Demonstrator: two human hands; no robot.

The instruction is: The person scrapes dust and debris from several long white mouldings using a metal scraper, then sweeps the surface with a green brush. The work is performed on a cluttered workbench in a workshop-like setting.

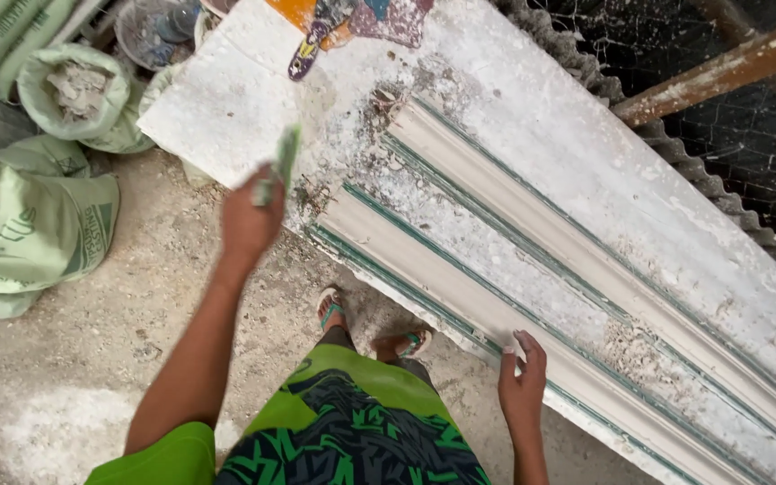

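The person stood at the near edge of a long white desk (226, 99) that ran slantwise from upper left to lower right, its top crusted with plaster dust and crumbs. Two long pale plaster mouldings lay side by side on it: the near moulding (460, 301) along the desk's front edge, and the far moulding (586, 260) just beyond, with a rough strip of debris between them. Thin green lines ran along their edges.

The left hand (249, 220) was raised over the desk's near edge, just off the upper ends of the mouldings, its fingers closed around a small greenish tool (282, 162) (blurred, so its kind could not be told). The tool pointed up and away from the hand and was not clearly touching anything.

The right hand (523, 382) rested on the front edge of the near moulding, fingers extended and loosely open, holding nothing.

Below, the person's feet in sandals (330, 310) stood on a dusty concrete floor (92, 359) close to the desk. Green sacks (29, 229) lay at the left, one open sack (78, 90) showing grey powder. A corrugated sheet edge (702, 180), wire mesh and a wooden beam (720, 67) lay beyond the desk's far side.
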